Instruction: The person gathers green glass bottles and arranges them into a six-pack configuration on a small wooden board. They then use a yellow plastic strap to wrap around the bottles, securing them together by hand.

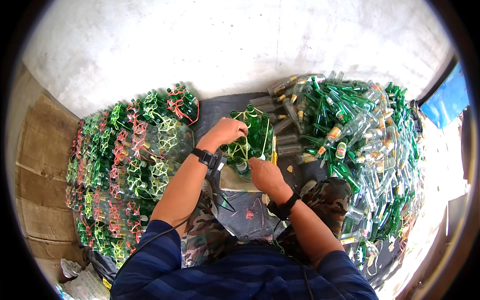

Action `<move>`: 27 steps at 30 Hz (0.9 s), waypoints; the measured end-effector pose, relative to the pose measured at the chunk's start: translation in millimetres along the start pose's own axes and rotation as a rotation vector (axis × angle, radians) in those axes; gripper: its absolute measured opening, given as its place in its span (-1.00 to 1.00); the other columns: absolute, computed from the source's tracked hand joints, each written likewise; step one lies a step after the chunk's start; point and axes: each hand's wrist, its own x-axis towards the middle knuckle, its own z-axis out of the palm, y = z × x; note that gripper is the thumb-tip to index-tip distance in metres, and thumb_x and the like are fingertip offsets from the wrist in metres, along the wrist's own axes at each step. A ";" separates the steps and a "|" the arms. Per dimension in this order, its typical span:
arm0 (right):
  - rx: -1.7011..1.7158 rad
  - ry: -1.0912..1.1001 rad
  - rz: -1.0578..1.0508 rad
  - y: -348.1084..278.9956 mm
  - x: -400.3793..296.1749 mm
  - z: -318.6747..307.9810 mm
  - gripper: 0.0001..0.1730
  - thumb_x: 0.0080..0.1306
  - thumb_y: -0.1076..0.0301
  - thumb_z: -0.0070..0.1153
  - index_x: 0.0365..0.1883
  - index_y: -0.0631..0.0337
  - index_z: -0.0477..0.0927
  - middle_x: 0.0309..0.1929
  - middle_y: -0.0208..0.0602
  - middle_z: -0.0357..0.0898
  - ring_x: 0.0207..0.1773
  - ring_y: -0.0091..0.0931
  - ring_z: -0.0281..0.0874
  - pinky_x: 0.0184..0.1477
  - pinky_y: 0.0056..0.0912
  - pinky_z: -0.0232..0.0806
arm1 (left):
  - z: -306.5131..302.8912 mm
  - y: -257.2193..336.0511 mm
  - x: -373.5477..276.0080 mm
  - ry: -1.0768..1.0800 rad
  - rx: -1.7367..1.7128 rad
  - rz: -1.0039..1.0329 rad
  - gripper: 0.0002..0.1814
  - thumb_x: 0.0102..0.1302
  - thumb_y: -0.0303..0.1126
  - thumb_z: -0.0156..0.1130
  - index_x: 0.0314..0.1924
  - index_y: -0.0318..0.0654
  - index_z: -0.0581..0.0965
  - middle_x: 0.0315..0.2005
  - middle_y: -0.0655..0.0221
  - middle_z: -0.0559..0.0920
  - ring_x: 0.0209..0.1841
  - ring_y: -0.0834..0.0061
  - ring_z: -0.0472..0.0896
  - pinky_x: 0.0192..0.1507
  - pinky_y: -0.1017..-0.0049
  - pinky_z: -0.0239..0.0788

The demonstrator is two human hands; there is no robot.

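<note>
A cluster of upright green glass bottles (254, 125) stands before me on a low pale block (229, 181). Yellow-green plastic string (266, 139) runs around and between the bottle necks. My left hand (229, 132) is over the left side of the cluster, fingers bent down at the string among the necks. At the near edge, my right hand (267, 176) has thumb and forefinger pinched together at the string beside a bottle neck. The fingertips of both hands are small in view, and the string between them is partly hidden.
Rows of upright bottles tied with red and yellow-green string (139, 135) stand at the left. A large heap of loose green and clear bottles (360, 123) lies at the right. A pale wall (225, 48) rises beyond. Cardboard (48, 176) lines the far left; string scraps (249, 213) lie on the dark floor.
</note>
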 end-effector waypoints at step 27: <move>-0.082 -0.028 -0.047 9.3 -0.8 -6.0 -0.86 0.45 0.31 0.00 -0.25 0.15 0.54 -0.43 0.04 0.65 -0.32 0.05 0.65 -0.29 0.16 0.43 | 7.6 -2.8 3.0 -0.037 -0.065 -0.008 -0.81 0.18 -0.52 0.26 -0.21 -0.18 0.71 -0.33 0.23 0.73 -0.24 0.19 0.71 -0.16 0.29 0.52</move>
